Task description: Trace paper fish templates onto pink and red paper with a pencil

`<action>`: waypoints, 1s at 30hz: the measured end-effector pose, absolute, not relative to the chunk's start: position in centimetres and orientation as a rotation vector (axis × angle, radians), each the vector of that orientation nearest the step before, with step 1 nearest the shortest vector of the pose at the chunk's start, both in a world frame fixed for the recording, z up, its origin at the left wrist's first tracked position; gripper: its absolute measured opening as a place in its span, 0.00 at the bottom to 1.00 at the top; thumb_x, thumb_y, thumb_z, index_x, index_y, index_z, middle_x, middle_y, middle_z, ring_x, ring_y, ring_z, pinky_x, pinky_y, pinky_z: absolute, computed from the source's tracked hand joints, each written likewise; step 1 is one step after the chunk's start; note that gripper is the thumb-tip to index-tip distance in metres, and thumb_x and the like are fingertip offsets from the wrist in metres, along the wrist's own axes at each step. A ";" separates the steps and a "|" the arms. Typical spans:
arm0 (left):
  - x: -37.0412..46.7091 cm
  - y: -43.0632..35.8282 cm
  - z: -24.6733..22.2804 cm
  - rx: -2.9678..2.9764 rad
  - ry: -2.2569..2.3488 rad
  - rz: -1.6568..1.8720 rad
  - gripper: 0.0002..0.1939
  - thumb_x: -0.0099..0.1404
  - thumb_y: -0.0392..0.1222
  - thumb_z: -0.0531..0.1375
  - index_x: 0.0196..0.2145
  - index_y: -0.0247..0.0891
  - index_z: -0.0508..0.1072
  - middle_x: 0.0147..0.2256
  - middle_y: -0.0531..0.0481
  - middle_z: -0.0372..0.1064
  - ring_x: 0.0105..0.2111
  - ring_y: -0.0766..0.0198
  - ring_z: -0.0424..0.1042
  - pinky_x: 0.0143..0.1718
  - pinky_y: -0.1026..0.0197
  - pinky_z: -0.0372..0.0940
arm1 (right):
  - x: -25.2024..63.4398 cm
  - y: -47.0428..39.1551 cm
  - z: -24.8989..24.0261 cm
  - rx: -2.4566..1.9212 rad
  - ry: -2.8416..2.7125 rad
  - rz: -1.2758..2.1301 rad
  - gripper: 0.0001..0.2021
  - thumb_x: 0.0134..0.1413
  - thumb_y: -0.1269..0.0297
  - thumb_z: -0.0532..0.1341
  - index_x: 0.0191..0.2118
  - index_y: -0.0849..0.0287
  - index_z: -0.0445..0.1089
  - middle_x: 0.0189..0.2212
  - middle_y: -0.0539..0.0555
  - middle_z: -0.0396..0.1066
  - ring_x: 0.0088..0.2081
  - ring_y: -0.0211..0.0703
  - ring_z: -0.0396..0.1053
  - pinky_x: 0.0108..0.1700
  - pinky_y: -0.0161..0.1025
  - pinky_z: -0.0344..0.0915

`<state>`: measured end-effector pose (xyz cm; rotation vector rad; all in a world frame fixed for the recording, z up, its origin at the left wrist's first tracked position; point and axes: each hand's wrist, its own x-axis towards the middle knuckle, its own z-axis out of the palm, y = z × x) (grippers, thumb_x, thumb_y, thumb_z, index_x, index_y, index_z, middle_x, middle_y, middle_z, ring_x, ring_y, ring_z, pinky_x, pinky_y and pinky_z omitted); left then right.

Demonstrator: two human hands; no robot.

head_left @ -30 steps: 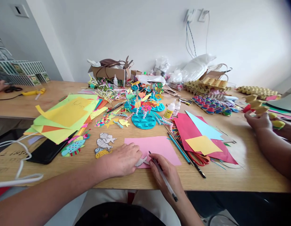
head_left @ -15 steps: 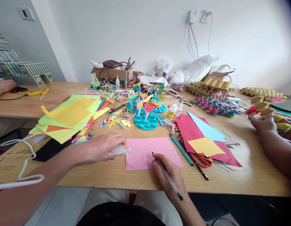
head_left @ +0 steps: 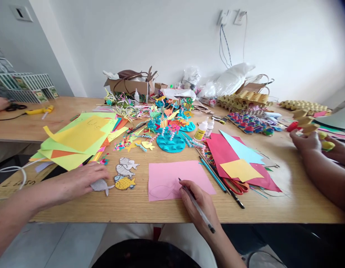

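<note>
My right hand (head_left: 198,203) is closed round a clear-barrelled pen (head_left: 199,211), its tip at the right part of the pink paper sheet (head_left: 172,175). A fish outline is drawn on the sheet's lower left. Left of the sheet, low over the table, my left hand (head_left: 84,178) grips a grey-white paper fish (head_left: 101,185) by its front end; the tail points right. Just beyond that tail lies a little pile of paper fish cutouts, with a yellow spotted fish (head_left: 124,183) at the front and pale drawn fish (head_left: 126,169) behind.
Coloured paper sheets (head_left: 77,136) are stacked at left. A blue sea model (head_left: 171,143) stands mid-table, glue bottles (head_left: 200,130) beside it. Pencils and orange-handled scissors (head_left: 239,187) lie right of the pink sheet. Another person's hands (head_left: 307,143) hold egg-carton pieces at right.
My left hand has moved left with the paper fish, away from the pink sheet, uncovering the pile of fish cutouts. My right hand stays with the pen on the sheet.
</note>
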<state>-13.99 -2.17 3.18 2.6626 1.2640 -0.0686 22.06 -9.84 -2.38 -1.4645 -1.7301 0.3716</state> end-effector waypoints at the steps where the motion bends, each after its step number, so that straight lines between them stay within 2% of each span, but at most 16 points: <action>1: -14.0 -1.9 3.3 2.655 1.248 -0.097 0.23 0.51 0.28 0.58 0.43 0.48 0.73 0.48 0.50 0.69 0.51 0.50 0.65 0.49 0.55 0.61 | 22.1 -9.8 -2.5 -1.460 -1.727 0.373 0.11 0.57 0.63 0.53 0.39 0.59 0.70 0.32 0.56 0.76 0.32 0.45 0.74 0.35 0.37 0.69; 5: -12.4 -1.2 4.3 2.623 1.187 -0.080 0.22 0.58 0.34 0.56 0.50 0.45 0.68 0.50 0.47 0.66 0.50 0.52 0.65 0.49 0.55 0.60 | 22.2 -9.9 -3.2 -1.462 -1.712 0.382 0.11 0.58 0.63 0.53 0.40 0.59 0.70 0.32 0.55 0.75 0.33 0.44 0.73 0.36 0.37 0.69; 9: -9.5 -0.4 4.4 2.634 1.128 -0.130 0.20 0.57 0.32 0.55 0.48 0.42 0.69 0.48 0.47 0.67 0.49 0.54 0.66 0.49 0.57 0.59 | 22.2 -9.9 -3.2 -1.460 -1.692 0.396 0.10 0.57 0.63 0.53 0.40 0.58 0.70 0.31 0.54 0.75 0.32 0.43 0.73 0.35 0.36 0.68; 13: -7.8 0.8 4.1 2.667 1.135 -0.187 0.19 0.54 0.27 0.54 0.43 0.39 0.70 0.42 0.47 0.69 0.44 0.55 0.68 0.44 0.60 0.61 | 22.2 -10.1 -2.8 -1.449 -1.666 0.412 0.10 0.58 0.63 0.53 0.40 0.58 0.70 0.30 0.53 0.75 0.31 0.42 0.72 0.34 0.34 0.68; 16: -8.0 1.6 4.4 2.649 1.148 -0.197 0.14 0.55 0.28 0.55 0.39 0.38 0.71 0.39 0.48 0.69 0.42 0.56 0.68 0.42 0.62 0.61 | 22.2 -10.3 -2.5 -1.459 -1.642 0.408 0.10 0.58 0.63 0.53 0.40 0.59 0.69 0.30 0.53 0.74 0.31 0.41 0.72 0.33 0.34 0.68; 25: -8.5 2.2 4.4 2.628 1.190 -0.224 0.11 0.55 0.30 0.55 0.37 0.38 0.70 0.39 0.48 0.67 0.42 0.57 0.66 0.40 0.63 0.60 | 22.1 -10.4 -3.0 -1.441 -1.571 0.439 0.10 0.57 0.60 0.54 0.39 0.56 0.70 0.30 0.53 0.75 0.31 0.44 0.72 0.36 0.38 0.69; 30: -8.0 2.3 4.0 2.659 1.270 -0.250 0.02 0.57 0.34 0.57 0.31 0.37 0.68 0.34 0.49 0.66 0.38 0.58 0.65 0.38 0.62 0.59 | 22.0 -10.4 -2.9 -1.446 -1.570 0.422 0.10 0.57 0.60 0.55 0.38 0.56 0.71 0.29 0.53 0.75 0.31 0.44 0.73 0.35 0.37 0.69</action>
